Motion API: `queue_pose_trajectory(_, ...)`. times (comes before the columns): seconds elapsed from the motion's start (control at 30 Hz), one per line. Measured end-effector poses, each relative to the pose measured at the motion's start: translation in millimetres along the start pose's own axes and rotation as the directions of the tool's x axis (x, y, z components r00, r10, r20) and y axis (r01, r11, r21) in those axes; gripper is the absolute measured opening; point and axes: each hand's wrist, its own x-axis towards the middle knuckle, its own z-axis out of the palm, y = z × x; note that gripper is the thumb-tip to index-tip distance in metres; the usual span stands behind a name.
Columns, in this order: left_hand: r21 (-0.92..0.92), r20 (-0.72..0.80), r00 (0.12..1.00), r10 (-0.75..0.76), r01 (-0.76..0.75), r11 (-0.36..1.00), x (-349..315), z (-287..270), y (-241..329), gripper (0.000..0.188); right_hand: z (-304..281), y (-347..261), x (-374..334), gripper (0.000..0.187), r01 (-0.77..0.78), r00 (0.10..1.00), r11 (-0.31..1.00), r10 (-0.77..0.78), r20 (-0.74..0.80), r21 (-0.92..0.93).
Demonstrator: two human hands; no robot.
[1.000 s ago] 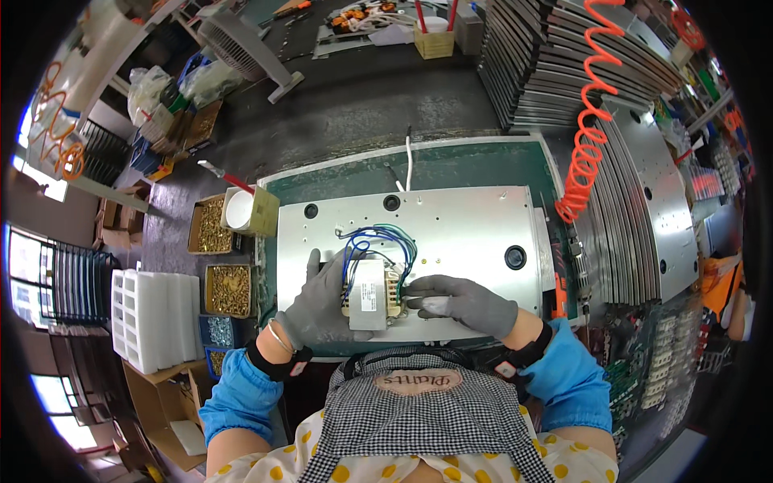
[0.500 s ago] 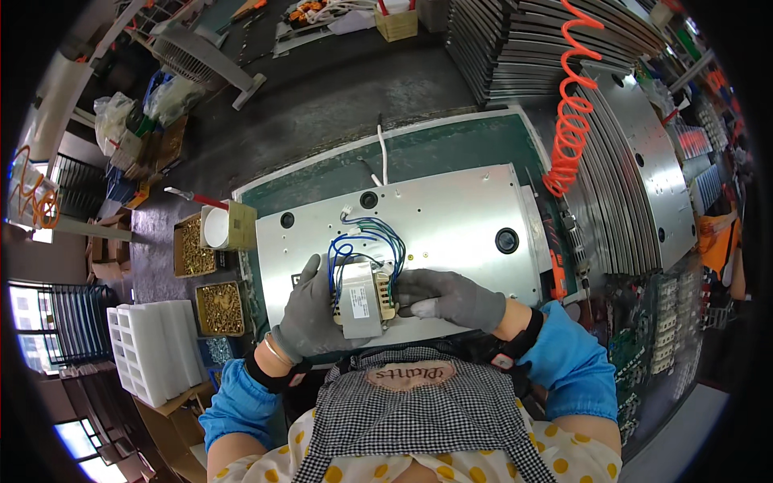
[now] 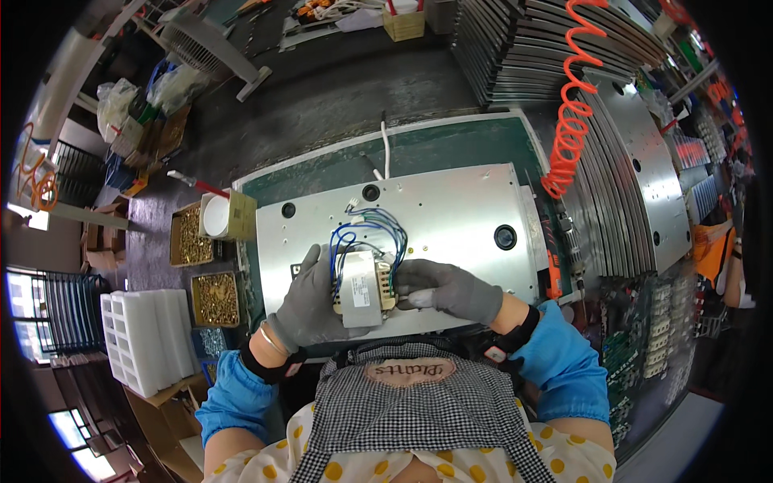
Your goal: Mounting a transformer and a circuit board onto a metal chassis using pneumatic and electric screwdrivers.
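A grey transformer (image 3: 360, 290) with a white label sits between my two grey-gloved hands, over the near part of a flat silver metal panel (image 3: 459, 213). My left hand (image 3: 306, 304) is closed round its left side, the thumb pointing away from me. From the right, my right hand (image 3: 457, 294) presses its fingers against the terminal side; its fingertips are partly hidden. Blue and dark green wires (image 3: 393, 228) loop up from the transformer to a small white connector (image 3: 353, 205) above the panel. The panel has several round black-rimmed holes and lies on a green mat (image 3: 451, 138).
Left of the panel are trays of brass-coloured screws (image 3: 216, 299), a small cardboard box (image 3: 241, 217) and white foam blocks (image 3: 149, 342). An orange coiled hose (image 3: 573, 133) hangs at the right, near an orange-and-black power screwdriver (image 3: 554, 274) and stacked metal panels (image 3: 624, 169).
The transformer and both hands have shifted slightly away from me. My right hand's fingers have changed a little against its side. The wires have moved slightly with it.
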Motion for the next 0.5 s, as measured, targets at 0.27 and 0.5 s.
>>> queue_pose_trajectory(0.27, 0.166, -0.031, 0.998, 0.052, -0.047, 0.985, -31.7, -4.5, -20.2, 0.11, 18.8, -8.1, -0.5, 0.047, -0.068, 0.981, 0.98, 0.032, -0.191, -0.188)
queue_pose_trajectory(0.5, 0.152, -0.124, 0.992, 0.007, 0.012, 0.988, -58.9, 2.8, -32.6, 0.102, 25.5, -8.5, 3.6, 0.046, -0.09, 0.97, 0.973, 0.037, -0.241, -0.211)
